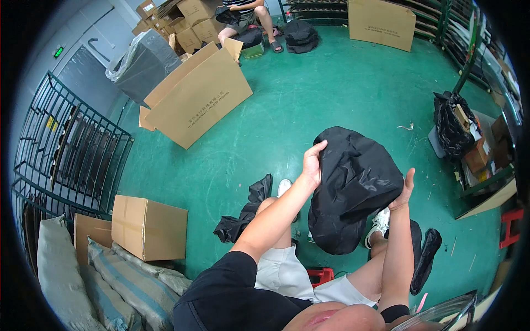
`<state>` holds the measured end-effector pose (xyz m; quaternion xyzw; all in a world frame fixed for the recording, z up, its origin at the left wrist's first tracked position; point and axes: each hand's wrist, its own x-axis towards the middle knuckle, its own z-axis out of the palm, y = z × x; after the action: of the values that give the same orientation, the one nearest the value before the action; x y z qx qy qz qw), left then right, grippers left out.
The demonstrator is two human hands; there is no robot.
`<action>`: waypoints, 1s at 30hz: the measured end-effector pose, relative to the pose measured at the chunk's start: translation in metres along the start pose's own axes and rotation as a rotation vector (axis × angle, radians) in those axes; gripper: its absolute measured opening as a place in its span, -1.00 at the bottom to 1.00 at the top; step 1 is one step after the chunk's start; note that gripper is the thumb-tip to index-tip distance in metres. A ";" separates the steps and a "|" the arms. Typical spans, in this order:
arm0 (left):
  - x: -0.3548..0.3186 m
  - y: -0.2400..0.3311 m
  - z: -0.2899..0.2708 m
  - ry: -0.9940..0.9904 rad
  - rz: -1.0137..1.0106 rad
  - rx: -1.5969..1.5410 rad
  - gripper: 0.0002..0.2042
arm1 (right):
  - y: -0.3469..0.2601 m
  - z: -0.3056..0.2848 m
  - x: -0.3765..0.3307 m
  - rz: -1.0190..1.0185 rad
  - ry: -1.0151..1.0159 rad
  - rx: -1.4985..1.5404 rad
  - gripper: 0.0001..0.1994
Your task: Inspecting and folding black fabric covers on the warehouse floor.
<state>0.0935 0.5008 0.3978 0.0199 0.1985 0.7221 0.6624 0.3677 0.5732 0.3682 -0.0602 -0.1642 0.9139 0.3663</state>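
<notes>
At the far left we saw a dark metal rack [66, 149] standing against the wall, with stacked grey and blue sacks [118, 281] below it and a closed cardboard box [149, 227] resting on them; behind these, a large flattened carton [196, 99] lay open on the green floor [331, 88]; crumpled black fabric [245, 212] lay on the floor just beside our left knee. Our left hand [312, 164] was raised in front of us, its fingers curled over the upper left edge of the black bag [353, 187] and pinching the material; the bag hung in the air between both hands, above our knees and white shoes [379, 225], its lower part sagging. Our right hand [404, 190] pressed against the bag's right side, fingers pointing upward and wrapped behind the cloth, so that we could not tell how tightly they closed. Further right, another black bag [451, 124] stood stuffed with cartons near a green shelf frame [469, 60]; at the top, a seated person [245, 16] worked among boxes.
</notes>
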 end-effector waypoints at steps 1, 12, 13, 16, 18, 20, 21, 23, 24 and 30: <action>0.001 0.002 -0.005 0.021 -0.031 0.003 -0.65 | 0.000 0.002 0.000 0.057 -0.003 0.010 -0.33; 0.019 0.005 -0.029 0.125 -0.105 -0.007 -0.63 | 0.013 0.041 -0.002 0.022 -0.012 -0.127 -0.30; 0.019 0.005 -0.029 0.158 -0.082 -0.015 -0.64 | 0.015 0.046 -0.001 0.024 -0.029 -0.146 -0.33; 0.022 0.003 -0.037 0.143 -0.063 0.003 -0.69 | 0.029 0.056 0.008 0.124 0.200 -0.589 -0.41; 0.023 -0.002 -0.031 0.137 0.005 0.024 -0.71 | 0.025 0.042 0.015 0.191 0.288 -0.504 -0.51; 0.013 -0.004 -0.012 0.137 0.077 0.046 -0.73 | 0.023 0.034 0.020 0.076 0.368 -0.413 -0.61; 0.005 -0.005 0.000 0.092 0.053 0.090 -0.73 | 0.018 0.035 0.019 0.063 0.392 -0.321 -0.70; 0.003 0.000 -0.003 0.061 0.026 0.281 -0.68 | 0.016 0.034 0.025 0.042 0.370 -0.169 -0.71; 0.000 -0.002 -0.004 0.021 -0.034 0.217 -0.74 | 0.016 0.034 0.027 0.017 0.351 -0.018 -0.72; 0.015 -0.020 -0.024 0.080 0.046 0.307 -0.90 | 0.023 0.035 0.025 -0.175 0.254 -0.269 -0.72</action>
<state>0.1038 0.5099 0.3655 0.0968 0.3323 0.6984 0.6265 0.3271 0.5657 0.3938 -0.2088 -0.2416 0.8334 0.4510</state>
